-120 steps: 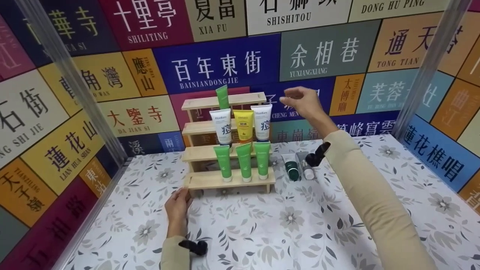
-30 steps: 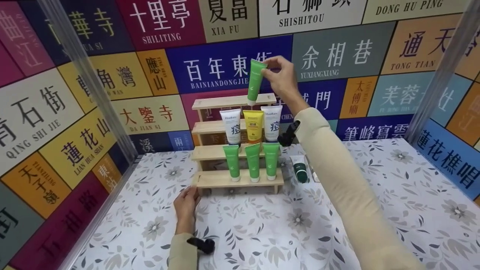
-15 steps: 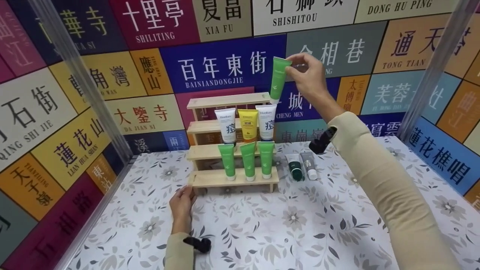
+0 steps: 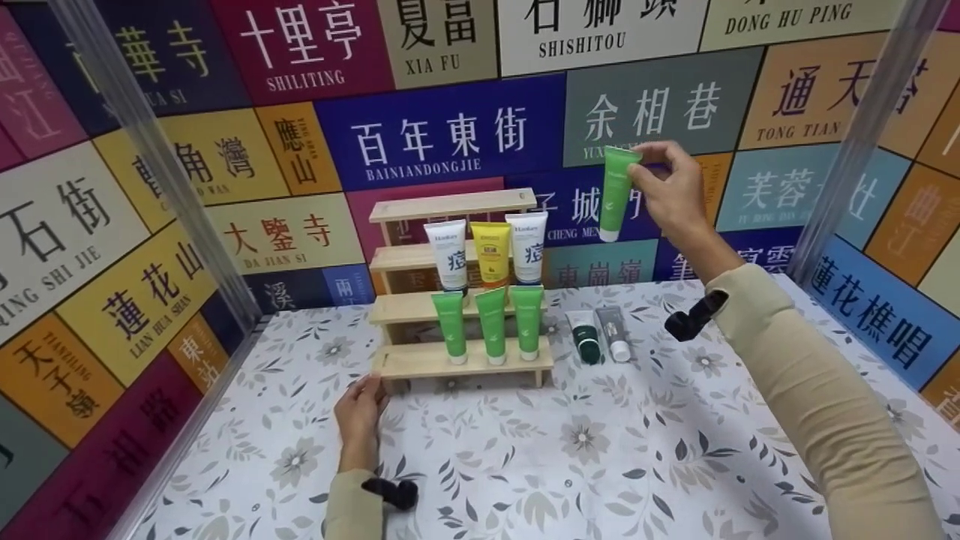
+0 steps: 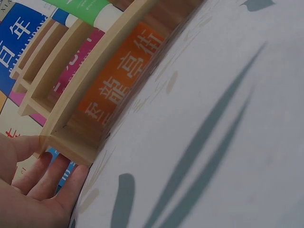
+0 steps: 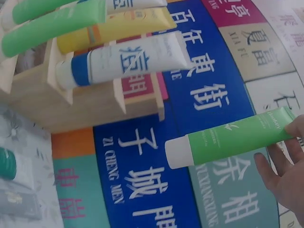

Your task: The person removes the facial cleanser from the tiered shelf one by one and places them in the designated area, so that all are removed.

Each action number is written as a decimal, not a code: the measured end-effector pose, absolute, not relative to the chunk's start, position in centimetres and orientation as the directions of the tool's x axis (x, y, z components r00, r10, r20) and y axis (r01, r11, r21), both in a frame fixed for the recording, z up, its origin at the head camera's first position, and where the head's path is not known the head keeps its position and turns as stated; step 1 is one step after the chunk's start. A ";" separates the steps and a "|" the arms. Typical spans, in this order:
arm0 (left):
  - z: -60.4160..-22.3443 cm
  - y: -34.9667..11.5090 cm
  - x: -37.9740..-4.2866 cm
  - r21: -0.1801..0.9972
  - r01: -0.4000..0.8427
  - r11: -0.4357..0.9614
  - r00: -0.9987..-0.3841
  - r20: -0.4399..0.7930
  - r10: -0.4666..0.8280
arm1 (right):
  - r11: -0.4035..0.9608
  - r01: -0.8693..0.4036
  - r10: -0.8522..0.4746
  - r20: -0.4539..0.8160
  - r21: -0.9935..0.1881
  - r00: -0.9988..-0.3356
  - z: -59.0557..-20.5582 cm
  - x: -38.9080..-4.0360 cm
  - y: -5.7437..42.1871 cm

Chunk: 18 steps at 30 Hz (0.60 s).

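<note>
We see two plain beige sleeves: the left sleeve [image 4: 349, 514] at seven o'clock, the right sleeve [image 4: 814, 379] at four, long and creased along its length. At its wrist end, we find the left camera [image 4: 391, 493] small and black, jutting towards three o'clock; the right camera [image 4: 691, 318], black too, juts towards eight. Beyond the sleeves, we see the left hand [image 4: 360, 412] and right hand [image 4: 677, 196] bare.

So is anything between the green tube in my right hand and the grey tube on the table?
Nothing visible. Your right hand pinches the green squeeze tube in the air, clear of the wooden tiered rack, and the grey tube lies uncovered.
</note>
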<state>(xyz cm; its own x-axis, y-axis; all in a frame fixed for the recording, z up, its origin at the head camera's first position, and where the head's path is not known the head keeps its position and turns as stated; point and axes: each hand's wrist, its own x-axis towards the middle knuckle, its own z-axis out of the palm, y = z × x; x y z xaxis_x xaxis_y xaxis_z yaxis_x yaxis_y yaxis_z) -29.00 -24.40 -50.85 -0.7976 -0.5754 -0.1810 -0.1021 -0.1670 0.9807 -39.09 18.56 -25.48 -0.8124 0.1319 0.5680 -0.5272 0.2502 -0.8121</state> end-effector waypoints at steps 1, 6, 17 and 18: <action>-50.9 -24.4 -29.0 0.981 -0.095 -0.167 -0.799 -0.175 -0.575 | 0.253 -0.512 0.137 0.554 -0.821 -0.821 -26.0 -39.2 19.0; -51.0 -24.4 -28.8 0.983 -0.079 -0.165 -0.802 -0.161 -0.576 | 0.269 -0.439 0.152 0.488 -0.857 -0.859 -28.3 -39.6 20.9; -50.9 -24.4 -28.7 0.982 -0.114 -0.153 -0.817 -0.180 -0.548 | 0.281 -0.299 0.176 0.355 -0.912 -0.918 -33.5 -40.6 24.3; -50.9 -24.3 -28.7 0.982 -0.111 -0.153 -0.816 -0.178 -0.549 | 0.264 -0.282 0.180 0.334 -0.922 -0.925 -34.0 -40.8 24.6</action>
